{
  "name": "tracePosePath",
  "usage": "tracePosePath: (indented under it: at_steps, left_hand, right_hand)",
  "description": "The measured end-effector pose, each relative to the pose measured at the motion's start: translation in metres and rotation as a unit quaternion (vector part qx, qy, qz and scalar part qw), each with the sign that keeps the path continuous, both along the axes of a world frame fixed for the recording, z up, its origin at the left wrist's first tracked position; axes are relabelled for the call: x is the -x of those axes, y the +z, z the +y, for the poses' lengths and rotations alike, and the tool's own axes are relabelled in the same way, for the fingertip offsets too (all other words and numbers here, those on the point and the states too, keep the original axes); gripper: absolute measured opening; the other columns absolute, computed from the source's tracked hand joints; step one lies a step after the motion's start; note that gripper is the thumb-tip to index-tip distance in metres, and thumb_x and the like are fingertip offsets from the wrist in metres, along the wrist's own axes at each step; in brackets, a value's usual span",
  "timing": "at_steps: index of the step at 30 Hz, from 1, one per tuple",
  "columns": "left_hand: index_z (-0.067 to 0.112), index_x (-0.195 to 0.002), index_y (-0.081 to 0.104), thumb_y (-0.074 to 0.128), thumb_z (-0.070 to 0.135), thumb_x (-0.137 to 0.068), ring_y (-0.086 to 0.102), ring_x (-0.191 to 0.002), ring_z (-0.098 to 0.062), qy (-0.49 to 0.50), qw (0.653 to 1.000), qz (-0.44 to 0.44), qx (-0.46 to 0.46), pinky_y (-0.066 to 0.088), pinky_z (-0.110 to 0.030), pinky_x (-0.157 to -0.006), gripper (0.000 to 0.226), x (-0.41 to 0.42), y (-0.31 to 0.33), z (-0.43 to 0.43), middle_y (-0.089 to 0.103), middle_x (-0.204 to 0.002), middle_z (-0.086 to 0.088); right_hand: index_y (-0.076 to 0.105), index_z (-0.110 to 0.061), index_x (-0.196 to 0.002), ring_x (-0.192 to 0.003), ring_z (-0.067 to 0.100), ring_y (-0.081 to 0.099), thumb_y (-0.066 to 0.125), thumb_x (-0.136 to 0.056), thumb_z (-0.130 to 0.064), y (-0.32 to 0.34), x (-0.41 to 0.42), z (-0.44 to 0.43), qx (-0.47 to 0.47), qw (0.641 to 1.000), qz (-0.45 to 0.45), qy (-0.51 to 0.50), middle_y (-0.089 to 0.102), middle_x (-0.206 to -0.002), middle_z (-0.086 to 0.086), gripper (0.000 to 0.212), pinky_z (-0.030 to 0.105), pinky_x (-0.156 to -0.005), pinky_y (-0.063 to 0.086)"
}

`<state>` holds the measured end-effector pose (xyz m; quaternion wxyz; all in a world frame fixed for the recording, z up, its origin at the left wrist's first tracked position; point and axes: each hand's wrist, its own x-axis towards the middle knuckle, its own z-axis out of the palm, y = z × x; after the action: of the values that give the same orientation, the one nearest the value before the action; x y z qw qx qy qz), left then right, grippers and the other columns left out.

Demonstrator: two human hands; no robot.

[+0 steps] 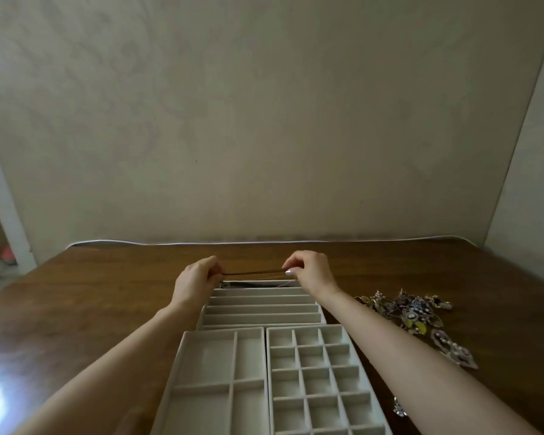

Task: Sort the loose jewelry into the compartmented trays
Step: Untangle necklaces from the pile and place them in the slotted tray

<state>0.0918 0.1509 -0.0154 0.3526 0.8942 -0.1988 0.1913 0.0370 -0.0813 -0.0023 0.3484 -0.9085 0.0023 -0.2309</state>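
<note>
Lower left of frame: bright glare on the wooden table. Moving twd centre, the left hand was up over the far end of the trays, fingers curled, tips pinching one end of a thin brown cord. The cord ran taut & near level across mid-frame, above the back edge of the long-slot tray. Its other end was pinched btw thumb & forefinger of the right hand, other fingers curled in, one pale nail showing. Under the hands, the farthest slot held sth dark w/ a thin pale strand; couldn't tell what. Lower centre, two more trays sat side by side: big-compartment tray left, grid tray right, both just in front of the long-slot one. Right of centre, past the right forearm, the jewelry pile lay loose on the table, well apart from the cord. One small piece lay alone at lower right, beside the grid tray.
</note>
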Motion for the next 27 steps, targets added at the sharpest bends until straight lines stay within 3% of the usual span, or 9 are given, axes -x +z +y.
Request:
tracePosePath:
  at_steps: [6,11,16,20,22,27]
  left_hand:
    - [0.022,-0.074,0.061,0.064,-0.007,-0.078,0.055,-0.066,-0.008,-0.077,0.996,-0.037,-0.038,0.038,-0.007,-0.06,0.029,-0.007,-0.008,0.003,0.057,-0.073,0.009]
    - [0.021,-0.082,0.07,0.066,0.01,-0.083,0.054,-0.088,-0.015,-0.076,0.981,-0.04,-0.176,0.041,-0.025,-0.07,0.012,-0.009,-0.015,0.007,0.063,-0.087,0.006]
    - [0.023,-0.091,0.072,0.061,0.018,-0.089,0.05,-0.094,-0.016,-0.06,0.969,-0.077,-0.229,0.029,-0.023,-0.073,0.012,-0.01,-0.011,0.009,0.062,-0.095,0.007]
    - [0.022,-0.094,0.073,0.06,0.024,-0.09,0.049,-0.093,-0.017,-0.07,0.971,-0.085,-0.214,0.027,-0.024,-0.072,0.013,-0.012,-0.012,0.012,0.051,-0.087,0.01]
    - [0.021,-0.092,0.073,0.063,0.022,-0.088,0.049,-0.089,-0.018,-0.077,0.976,-0.096,-0.182,0.029,-0.026,-0.071,0.011,-0.011,-0.013,0.014,0.054,-0.085,0.009]
    - [0.028,-0.097,0.071,0.066,0.028,-0.085,0.051,-0.093,-0.014,-0.112,0.969,-0.091,-0.2,0.033,-0.026,-0.078,0.013,-0.006,-0.018,0.017,0.06,-0.092,0.013]
  right_hand:
    - [0.071,-0.013,-0.094,-0.097,0.015,0.061,0.062,-0.089,-0.006,-0.008,0.001,-0.009,0.05,0.998,0.036,0.01,0.068,-0.101,0.003,0.012,0.024,-0.083,0.049]
    - [0.069,-0.021,-0.09,-0.096,0.012,0.057,0.064,-0.088,-0.013,-0.019,0.004,-0.011,0.091,0.994,0.067,0.01,0.064,-0.099,-0.002,0.01,0.023,-0.079,0.047]
    - [0.068,-0.017,-0.088,-0.085,0.009,0.054,0.066,-0.086,-0.009,-0.02,0.007,-0.012,0.114,0.992,0.056,0.026,0.054,-0.092,-0.005,0.008,0.014,-0.065,0.04]
    - [0.07,-0.015,-0.085,-0.088,0.012,0.059,0.061,-0.089,-0.005,-0.019,0.012,-0.018,0.086,0.994,0.06,0.042,0.063,-0.093,-0.002,0.015,0.024,-0.077,0.051]
    - [0.072,-0.015,-0.087,-0.09,0.012,0.061,0.058,-0.089,-0.003,-0.017,0.015,-0.02,0.085,0.992,0.072,0.059,0.068,-0.094,0.0,0.018,0.027,-0.081,0.052]
    - [0.069,-0.014,-0.101,-0.093,0.008,0.063,0.05,-0.088,0.008,-0.018,0.021,-0.022,0.06,0.992,0.06,0.089,0.071,-0.098,0.0,0.032,0.023,-0.083,0.053]
